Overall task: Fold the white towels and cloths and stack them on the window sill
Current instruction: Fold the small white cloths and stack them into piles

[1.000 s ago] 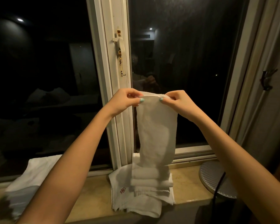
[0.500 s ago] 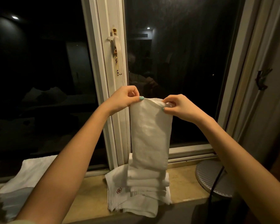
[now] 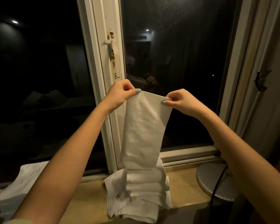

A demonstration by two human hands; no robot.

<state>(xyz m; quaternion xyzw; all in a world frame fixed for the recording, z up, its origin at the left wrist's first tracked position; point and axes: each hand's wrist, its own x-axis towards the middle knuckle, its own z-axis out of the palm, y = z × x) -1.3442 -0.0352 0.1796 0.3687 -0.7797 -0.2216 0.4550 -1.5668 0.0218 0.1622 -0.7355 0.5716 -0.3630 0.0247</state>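
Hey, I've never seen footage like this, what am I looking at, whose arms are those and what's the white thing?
No machine here. The one picture comes from a camera worn on a person's head, looking forward and down, so both bare arms are the wearer's own. The left hand and right hand each pinch a top corner of a narrow white towel hanging before a dark window. Its lower end ends right at a stack of folded towels on the window sill. Another white cloth lies farther left on the sill; a round grey base stands to the right.
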